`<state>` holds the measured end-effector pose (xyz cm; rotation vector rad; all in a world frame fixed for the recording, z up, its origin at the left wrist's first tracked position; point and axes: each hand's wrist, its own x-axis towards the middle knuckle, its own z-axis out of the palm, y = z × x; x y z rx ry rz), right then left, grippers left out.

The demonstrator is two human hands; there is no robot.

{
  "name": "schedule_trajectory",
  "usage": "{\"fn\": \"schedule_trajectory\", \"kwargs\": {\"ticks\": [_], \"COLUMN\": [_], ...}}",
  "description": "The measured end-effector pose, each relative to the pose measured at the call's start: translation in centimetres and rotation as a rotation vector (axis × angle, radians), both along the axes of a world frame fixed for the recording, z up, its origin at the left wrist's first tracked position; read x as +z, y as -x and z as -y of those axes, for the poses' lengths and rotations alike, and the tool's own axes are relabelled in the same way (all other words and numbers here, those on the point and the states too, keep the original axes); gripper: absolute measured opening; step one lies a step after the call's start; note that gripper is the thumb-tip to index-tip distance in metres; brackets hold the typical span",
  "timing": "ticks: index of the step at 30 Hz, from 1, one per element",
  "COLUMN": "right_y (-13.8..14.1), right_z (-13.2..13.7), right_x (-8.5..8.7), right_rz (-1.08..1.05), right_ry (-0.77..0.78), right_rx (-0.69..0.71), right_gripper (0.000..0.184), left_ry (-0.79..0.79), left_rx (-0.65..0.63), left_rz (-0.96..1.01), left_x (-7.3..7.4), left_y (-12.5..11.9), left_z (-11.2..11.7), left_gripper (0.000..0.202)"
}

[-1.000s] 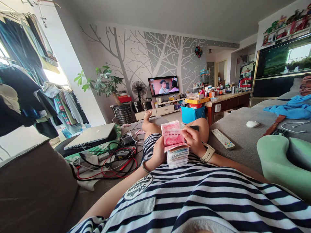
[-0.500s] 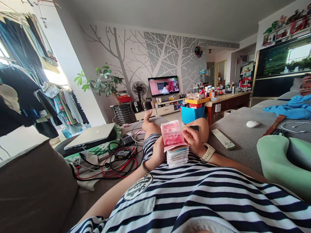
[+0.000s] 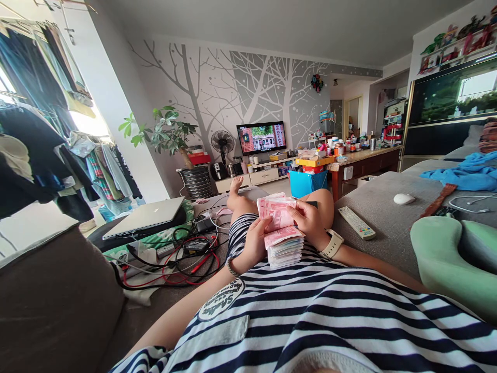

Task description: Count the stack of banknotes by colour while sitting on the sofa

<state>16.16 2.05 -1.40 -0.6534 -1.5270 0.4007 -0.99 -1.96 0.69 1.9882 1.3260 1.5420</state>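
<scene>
Both my hands are over my lap, closed on a thick wad of pink banknotes [image 3: 278, 216]. My left hand [image 3: 255, 241] grips the wad from its left side, thumb across the front. At the upper right edge, the fingers and thumb of my right hand [image 3: 308, 223] pinch a pink note. Below the hands the folded lower part of the wad [image 3: 286, 251] bulges out in many pale layered edges, near my striped shirt [image 3: 272, 311]. A dark flat object [image 3: 312, 204] shows partly behind my right hand; its kind is hidden.
Beside my right arm on the grey sofa lie a remote control [image 3: 357, 223] and a white mouse [image 3: 404, 199]. A green neck pillow [image 3: 438, 254] is nearer me. Tangled cables [image 3: 186, 254] and a laptop [image 3: 145, 217] lie to the left. A blue box [image 3: 308, 183] stands ahead.
The upper notes have fanned apart, with several now showing above my hands. My left thumb has moved up onto the front of the wad. The television picture has changed.
</scene>
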Motion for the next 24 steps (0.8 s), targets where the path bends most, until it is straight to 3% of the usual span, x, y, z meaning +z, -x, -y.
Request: {"fn": "schedule_trajectory", "kwargs": {"ticks": [3,9,16,24], "right_y": [0.0,0.0,0.0,0.0], "right_z": [0.1,1.4,2.4,2.4], "right_x": [0.0,0.4,0.8,0.8], "right_rz": [0.005,0.036,0.046,0.035], "right_ry": [-0.009,-0.07,-0.085,-0.057], "right_rx": [0.005,0.012,0.111,0.138], "right_gripper": [0.04,0.041,0.04,0.036], "left_ry": [0.031,0.046,-0.03,-0.077], "left_rx": [-0.01,0.092,-0.041,-0.08], "left_rz": [0.001,-0.054,-0.117,-0.147], "left_x": [0.2,-0.4,-0.7,-0.4], "left_y": [-0.1,0.3,0.6,0.5], "left_z": [0.2,-0.5,-0.8,-0.5], "left_gripper": [0.029,0.022,0.03,0.023]}}
